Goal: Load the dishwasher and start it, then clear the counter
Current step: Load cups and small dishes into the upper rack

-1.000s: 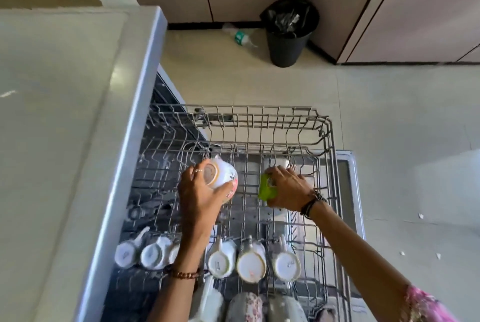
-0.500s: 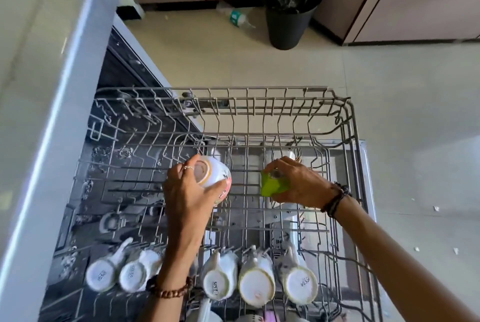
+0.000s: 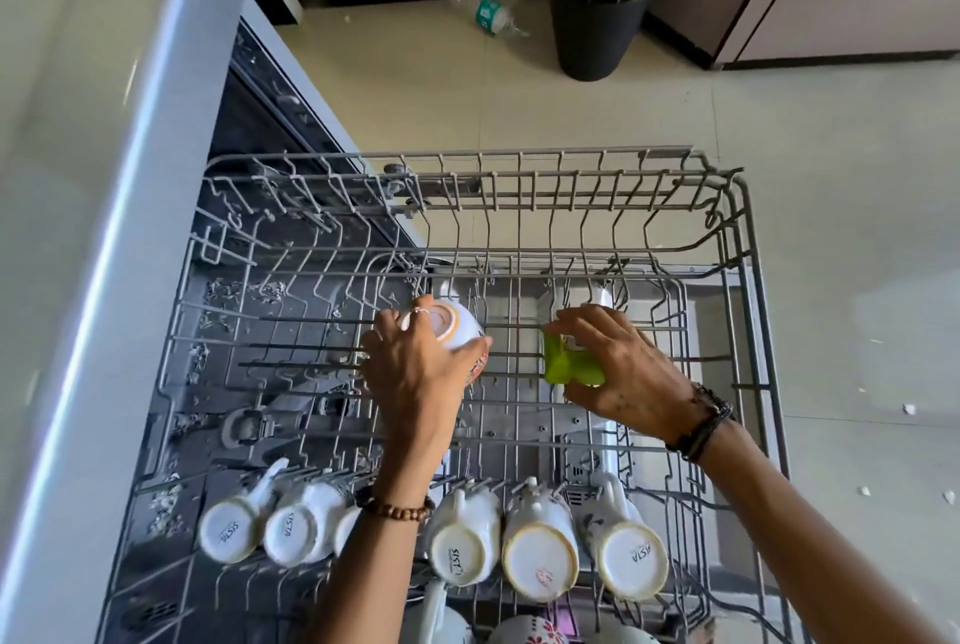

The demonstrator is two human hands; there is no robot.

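Since a moment ago both hands have barely shifted over the upper rack, so I keep my left hand grasping the inverted white cup and my right hand grasping the green cup, seating each mouth-down between tines.

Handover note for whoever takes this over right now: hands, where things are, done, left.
Left hand: grip around a white cup, bottom up, over the middle of the upper rack.
Right hand: grip on a green cup, beside the white one, also over the rack.
Done: a row of white mugs sits upside down along the near side of the rack; more crockery shows below it.
Left: seat both cups, push the rack in, shut and start the dishwasher, then clear the counter. What is on the counter is out of view.
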